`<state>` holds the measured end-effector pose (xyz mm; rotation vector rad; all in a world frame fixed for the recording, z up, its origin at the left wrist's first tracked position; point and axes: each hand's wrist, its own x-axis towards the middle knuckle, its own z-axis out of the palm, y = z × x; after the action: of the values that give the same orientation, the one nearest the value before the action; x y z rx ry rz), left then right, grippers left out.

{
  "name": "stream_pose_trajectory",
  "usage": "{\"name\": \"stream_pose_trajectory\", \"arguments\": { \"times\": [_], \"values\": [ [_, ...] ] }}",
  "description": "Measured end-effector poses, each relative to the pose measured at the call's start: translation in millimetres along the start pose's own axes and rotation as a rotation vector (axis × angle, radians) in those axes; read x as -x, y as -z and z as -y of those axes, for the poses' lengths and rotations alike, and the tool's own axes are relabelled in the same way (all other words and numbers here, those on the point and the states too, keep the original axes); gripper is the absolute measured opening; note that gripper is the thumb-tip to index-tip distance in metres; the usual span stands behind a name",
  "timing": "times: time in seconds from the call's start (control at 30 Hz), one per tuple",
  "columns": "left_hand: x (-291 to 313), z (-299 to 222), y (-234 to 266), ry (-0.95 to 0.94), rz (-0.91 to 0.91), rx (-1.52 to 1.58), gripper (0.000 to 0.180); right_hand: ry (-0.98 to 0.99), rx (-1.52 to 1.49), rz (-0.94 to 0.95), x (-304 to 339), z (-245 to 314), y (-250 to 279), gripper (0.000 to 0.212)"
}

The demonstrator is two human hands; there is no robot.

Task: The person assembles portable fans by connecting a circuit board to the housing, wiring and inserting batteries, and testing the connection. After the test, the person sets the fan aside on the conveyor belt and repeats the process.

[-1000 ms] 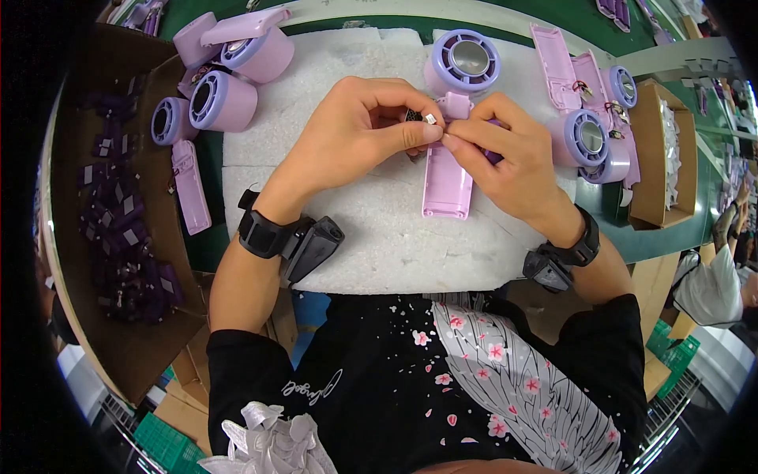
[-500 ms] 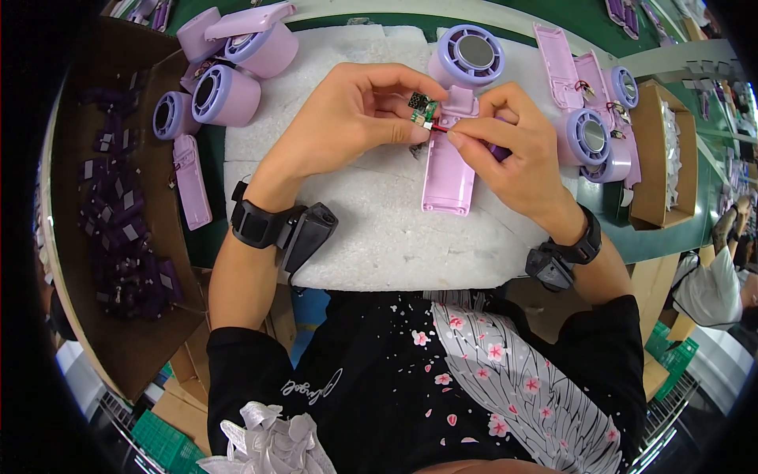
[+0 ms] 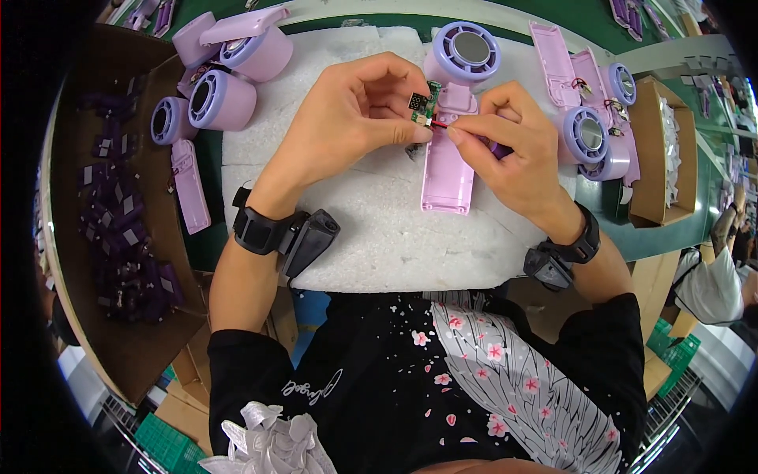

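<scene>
Between thumb and fingers, my left hand (image 3: 359,110) grips a small green circuit board (image 3: 425,103) with a dark display block on it. A thin red-and-black wire lead (image 3: 440,124) meets the white connector at the board's lower edge. My right hand (image 3: 513,138) pinches that lead close to the connector, its other fingers curled; a purple part (image 3: 499,148), likely a battery, shows partly behind them. Beneath both hands lies a pink handle shell (image 3: 447,180), its hollow side up. It adjoins a round fan head (image 3: 466,51) with a lilac ring and silver centre.
A white foam mat (image 3: 371,237) covers the bench. On the left stands a cardboard box (image 3: 170,213) of purple wrapped parts, beside several fan heads (image 3: 225,100). To the right are open pink shells (image 3: 554,67), more fan heads (image 3: 584,134) and a box of white pieces (image 3: 643,158).
My left hand has shifted slightly up and turned the circuit board a little. The right hand keeps its pinch on the wire lead, almost unmoved.
</scene>
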<state>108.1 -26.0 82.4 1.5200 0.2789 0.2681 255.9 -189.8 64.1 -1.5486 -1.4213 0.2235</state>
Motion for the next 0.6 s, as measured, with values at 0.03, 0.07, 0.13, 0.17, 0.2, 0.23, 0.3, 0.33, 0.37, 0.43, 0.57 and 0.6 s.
{"name": "stream_pose_trajectory", "arguments": {
  "times": [0.03, 0.07, 0.13, 0.17, 0.2, 0.23, 0.3, 0.33, 0.37, 0.43, 0.57, 0.6],
  "values": [
    [0.1, -0.6, -0.5, 0.003, -0.003, -0.003, 0.031, 0.0, 0.0, 0.0, -0.1, -0.5, 0.0, 0.008],
    [-0.1, -0.4, -0.7, 0.003, -0.003, -0.003, 0.031, 0.009, 0.006, -0.004, -0.4, -1.7, -0.1, 0.008],
    [-0.3, 0.6, -0.6, 0.025, -0.01, 0.02, 0.032, 0.029, 0.02, -0.011, -0.9, -3.4, -0.3, 0.009],
    [-0.3, 1.0, -0.5, 0.037, -0.014, 0.031, 0.033, 0.028, 0.02, -0.011, -0.8, -3.2, -0.5, 0.009],
    [-0.2, 1.2, -0.8, 0.037, -0.014, 0.032, 0.033, 0.028, 0.019, 0.002, -0.8, -2.8, -0.8, 0.008],
    [0.1, 1.3, -1.4, 0.029, -0.02, 0.014, 0.033, 0.028, 0.018, 0.016, -0.8, -2.3, -1.0, 0.007],
    [0.8, 1.4, -2.9, 0.014, -0.032, -0.021, 0.035, 0.028, 0.016, 0.03, -0.9, -2.1, -0.4, 0.007],
    [0.9, 1.5, -4.1, 0.014, -0.032, -0.02, 0.035, 0.035, 0.023, 0.045, -0.8, -2.7, 1.3, 0.009],
    [0.9, 1.5, -5.5, 0.0, -0.024, -0.046, 0.035, 0.042, 0.03, 0.06, -0.7, -3.3, 3.0, 0.011],
    [1.3, 1.2, -7.3, -0.029, -0.007, -0.097, 0.037, 0.049, 0.038, 0.076, -1.0, -4.5, 3.2, 0.013],
    [2.9, -1.8, -5.9, -0.079, 0.036, -0.311, 0.041, 0.082, 0.058, 0.014, -3.8, -3.7, -1.7, 0.021],
    [3.3, -1.2, -6.4, -0.079, 0.035, -0.31, 0.041, 0.037, 0.054, -0.024, -3.6, 0.0, -3.0, 0.024]
  ]
}}
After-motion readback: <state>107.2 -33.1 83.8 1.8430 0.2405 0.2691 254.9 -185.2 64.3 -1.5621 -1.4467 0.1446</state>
